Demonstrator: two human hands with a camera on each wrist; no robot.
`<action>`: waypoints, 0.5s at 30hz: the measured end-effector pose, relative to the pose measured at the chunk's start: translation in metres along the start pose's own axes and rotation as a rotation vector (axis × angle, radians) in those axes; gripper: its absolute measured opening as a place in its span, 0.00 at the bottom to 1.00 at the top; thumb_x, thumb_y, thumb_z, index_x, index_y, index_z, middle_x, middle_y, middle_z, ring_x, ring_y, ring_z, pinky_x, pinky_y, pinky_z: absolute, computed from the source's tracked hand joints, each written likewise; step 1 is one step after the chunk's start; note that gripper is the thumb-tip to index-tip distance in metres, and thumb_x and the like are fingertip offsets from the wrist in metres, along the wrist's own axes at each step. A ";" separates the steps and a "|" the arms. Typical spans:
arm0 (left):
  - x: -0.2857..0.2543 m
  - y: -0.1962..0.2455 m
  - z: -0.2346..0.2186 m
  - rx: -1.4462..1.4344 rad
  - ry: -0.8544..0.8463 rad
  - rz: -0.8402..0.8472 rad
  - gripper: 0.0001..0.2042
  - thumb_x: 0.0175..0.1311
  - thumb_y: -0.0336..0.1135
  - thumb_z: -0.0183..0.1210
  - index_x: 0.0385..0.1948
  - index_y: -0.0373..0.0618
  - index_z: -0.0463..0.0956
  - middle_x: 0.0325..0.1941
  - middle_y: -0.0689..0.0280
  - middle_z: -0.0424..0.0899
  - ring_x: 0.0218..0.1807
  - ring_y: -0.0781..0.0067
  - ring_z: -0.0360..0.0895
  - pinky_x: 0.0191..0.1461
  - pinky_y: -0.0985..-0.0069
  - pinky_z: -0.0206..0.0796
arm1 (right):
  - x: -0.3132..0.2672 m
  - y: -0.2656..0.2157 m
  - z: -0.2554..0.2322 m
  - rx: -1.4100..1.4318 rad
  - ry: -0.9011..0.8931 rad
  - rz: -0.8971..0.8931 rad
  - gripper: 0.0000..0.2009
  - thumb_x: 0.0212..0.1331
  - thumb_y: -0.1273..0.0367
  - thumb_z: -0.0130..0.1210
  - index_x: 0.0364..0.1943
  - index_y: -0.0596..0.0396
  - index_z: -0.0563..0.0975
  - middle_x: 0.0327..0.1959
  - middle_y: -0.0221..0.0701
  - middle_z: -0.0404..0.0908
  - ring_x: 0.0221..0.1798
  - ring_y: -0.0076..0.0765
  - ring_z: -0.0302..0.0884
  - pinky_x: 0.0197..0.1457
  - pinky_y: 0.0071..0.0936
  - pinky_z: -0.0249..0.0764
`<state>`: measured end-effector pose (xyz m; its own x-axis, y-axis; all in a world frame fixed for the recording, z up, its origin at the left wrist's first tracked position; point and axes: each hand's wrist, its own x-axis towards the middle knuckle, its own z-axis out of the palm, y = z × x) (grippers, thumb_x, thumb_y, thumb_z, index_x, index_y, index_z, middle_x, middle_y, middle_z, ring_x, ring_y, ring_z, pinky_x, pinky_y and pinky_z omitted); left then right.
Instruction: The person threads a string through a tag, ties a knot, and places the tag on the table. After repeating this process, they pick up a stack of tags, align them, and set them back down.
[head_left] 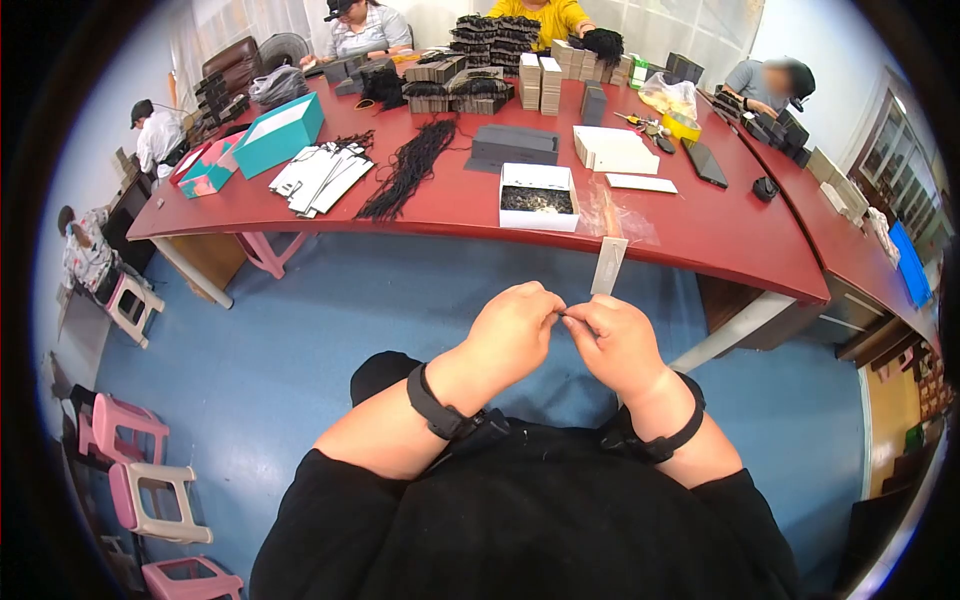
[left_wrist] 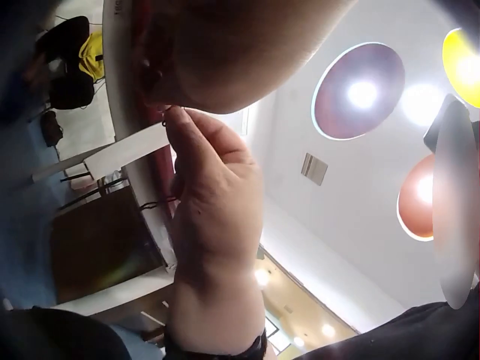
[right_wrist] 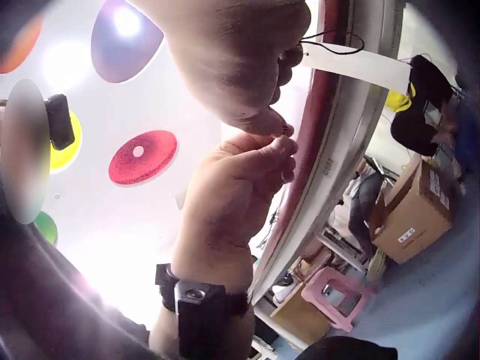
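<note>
Both hands meet fingertip to fingertip in front of the torso, below the table's front edge. The left hand (head_left: 512, 325) and the right hand (head_left: 618, 340) pinch a small dark bit of black cord between thumbs and forefingers. A thin loop of this cord (right_wrist: 363, 46) sticks out past the right hand in the right wrist view. A pale card tag (head_left: 609, 266) stands out beyond the right hand, its near end at the knuckles and its far end overlapping the table edge. The fingers hide most of the cord.
On the red table (head_left: 745, 235) are a white box (head_left: 540, 218) of small dark pieces, a black cord bundle (head_left: 412, 170), white tags (head_left: 318, 180), a card stack (head_left: 612, 150) and a phone (head_left: 705, 163). Other people sit around it. Plastic stools (head_left: 160, 500) stand at left.
</note>
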<state>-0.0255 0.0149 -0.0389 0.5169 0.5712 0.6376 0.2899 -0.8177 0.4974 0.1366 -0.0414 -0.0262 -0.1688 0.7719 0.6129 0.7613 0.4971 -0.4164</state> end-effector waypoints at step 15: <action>0.016 0.017 -0.014 0.264 -0.246 -0.001 0.07 0.49 0.29 0.60 0.30 0.40 0.78 0.28 0.57 0.77 0.37 0.55 0.75 0.44 0.63 0.67 | 0.015 0.001 -0.017 -0.001 -0.116 0.033 0.03 0.47 0.71 0.57 0.25 0.55 0.77 0.24 0.34 0.75 0.30 0.43 0.75 0.33 0.35 0.71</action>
<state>-0.0230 0.0115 -0.0121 0.6856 0.5634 0.4610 0.4719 -0.8261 0.3079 0.1453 -0.0363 -0.0057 -0.2148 0.8287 0.5168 0.7680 0.4702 -0.4348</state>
